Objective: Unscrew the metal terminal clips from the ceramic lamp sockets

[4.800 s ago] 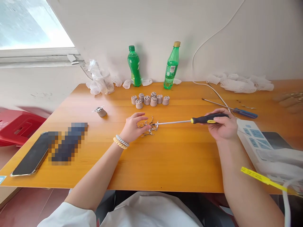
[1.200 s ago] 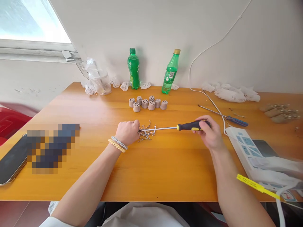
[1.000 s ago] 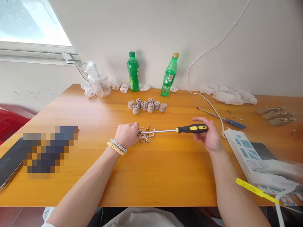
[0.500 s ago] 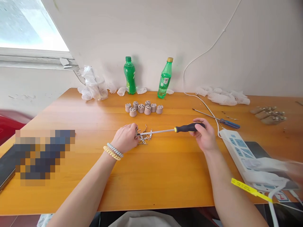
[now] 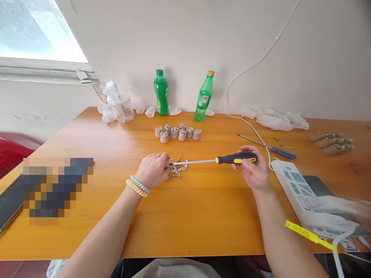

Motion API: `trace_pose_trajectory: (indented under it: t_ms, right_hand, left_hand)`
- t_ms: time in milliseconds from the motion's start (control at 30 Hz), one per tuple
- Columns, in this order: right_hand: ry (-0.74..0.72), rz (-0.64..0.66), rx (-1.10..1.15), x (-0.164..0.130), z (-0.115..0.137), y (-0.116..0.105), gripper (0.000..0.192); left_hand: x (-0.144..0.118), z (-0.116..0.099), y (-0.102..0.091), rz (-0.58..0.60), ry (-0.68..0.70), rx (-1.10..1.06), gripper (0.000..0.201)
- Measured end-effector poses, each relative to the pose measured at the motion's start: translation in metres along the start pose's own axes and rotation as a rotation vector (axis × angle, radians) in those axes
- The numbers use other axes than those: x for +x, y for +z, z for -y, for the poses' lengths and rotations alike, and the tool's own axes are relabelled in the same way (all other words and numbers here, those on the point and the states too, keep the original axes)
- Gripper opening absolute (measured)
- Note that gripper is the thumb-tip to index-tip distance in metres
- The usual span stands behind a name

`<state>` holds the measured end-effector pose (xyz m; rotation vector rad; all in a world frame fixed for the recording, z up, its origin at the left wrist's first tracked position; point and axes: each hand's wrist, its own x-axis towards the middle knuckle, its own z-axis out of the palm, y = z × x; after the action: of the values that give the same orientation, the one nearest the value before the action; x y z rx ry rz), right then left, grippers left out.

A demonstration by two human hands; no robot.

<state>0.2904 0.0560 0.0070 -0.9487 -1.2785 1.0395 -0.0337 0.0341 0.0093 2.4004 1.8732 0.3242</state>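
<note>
My left hand, with two coiled bands at the wrist, is closed around a small grey-brown ceramic socket, mostly hidden by the fingers. A screwdriver with a black and yellow handle lies level in my right hand, its fingers and thumb around the handle. The shaft points left and its tip meets the socket's right side. Beneath the tip, several thin metal strips and screws are scattered on the table. Farther back stand several similar grey-brown sockets in a cluster.
Two green bottles stand by the wall. To the right lie a blue-handled screwdriver, a white power strip with cables, and several brown parts. White foam netting lines the back; a dark flat device lies left.
The screwdriver handle has turned in my right hand, so its yellow side patch now shows. My right thumb has shifted lower along the handle. The whole view has slid slightly.
</note>
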Motion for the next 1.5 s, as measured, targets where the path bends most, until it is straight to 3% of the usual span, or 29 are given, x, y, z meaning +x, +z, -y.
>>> trace_pose_trajectory:
  t_ms: [200, 267, 400, 533, 600, 700, 867, 967, 1067, 1133, 1233, 1300, 1333, 1400, 1500]
  right_hand:
    - [0.094, -0.104, -0.131, 0.0016, -0.0016, 0.001, 0.034]
    - [0.073, -0.066, -0.064, 0.0015, 0.0004, 0.0021, 0.023]
    - [0.089, 0.021, 0.03, 0.0012, 0.0011, 0.0051, 0.033]
    - [0.107, -0.07, -0.076, 0.001, -0.0016, 0.0056, 0.035]
    - [0.073, -0.055, -0.042, 0.0011, -0.0006, 0.0051, 0.025]
    - [0.084, -0.01, 0.052, 0.002, 0.001, 0.0055, 0.036]
    - [0.191, -0.214, -0.015, 0.0047, -0.0046, 0.0074, 0.039]
    - [0.124, -0.104, 0.053, 0.0038, -0.0038, 0.0061, 0.02]
    - [0.072, 0.001, 0.105, 0.0021, -0.0001, 0.0047, 0.029]
    - [0.134, 0.004, 0.088, 0.0018, 0.0006, 0.0043, 0.028]
    - [0.235, -0.094, -0.037, 0.0023, -0.0001, 0.004, 0.035]
    - [0.205, -0.118, -0.055, 0.0024, 0.0005, 0.0034, 0.028]
    - [0.168, -0.088, -0.018, 0.0022, 0.0013, 0.0031, 0.025]
    - [0.107, 0.007, 0.09, 0.0019, 0.0032, 0.0024, 0.037]
    - [0.172, 0.026, 0.102, 0.0027, 0.0027, 0.0019, 0.037]
  left_hand:
    - [-0.0027, 0.0005, 0.0025, 0.001, -0.03, -0.025, 0.025]
    - [-0.0029, 0.0008, 0.0027, -0.036, -0.017, -0.009, 0.024]
    - [-0.0035, 0.0005, 0.0021, -0.08, -0.002, 0.023, 0.018]
    - [-0.0035, 0.0007, 0.0019, 0.011, -0.033, -0.002, 0.027]
    - [-0.0032, 0.001, 0.0018, 0.046, -0.034, -0.02, 0.029]
    - [-0.0036, 0.0013, 0.0015, 0.028, -0.039, -0.07, 0.027]
    - [-0.0061, 0.0012, 0.0013, -0.029, -0.062, -0.181, 0.019]
    - [-0.0067, 0.0016, 0.0011, -0.033, -0.057, -0.2, 0.018]
    - [-0.0067, 0.002, 0.0006, -0.021, -0.046, -0.195, 0.018]
    - [-0.0066, 0.0024, 0.0006, -0.014, -0.027, -0.19, 0.019]
    - [-0.0066, 0.0036, 0.002, -0.004, 0.0, -0.187, 0.021]
    - [-0.0067, 0.0042, 0.0033, 0.005, 0.01, -0.186, 0.021]
    - [-0.0068, 0.0044, 0.004, 0.006, 0.012, -0.187, 0.02]
    - [-0.0069, 0.0045, 0.0049, -0.001, 0.015, -0.184, 0.019]
    - [-0.007, 0.004, 0.0053, -0.007, 0.019, -0.177, 0.018]
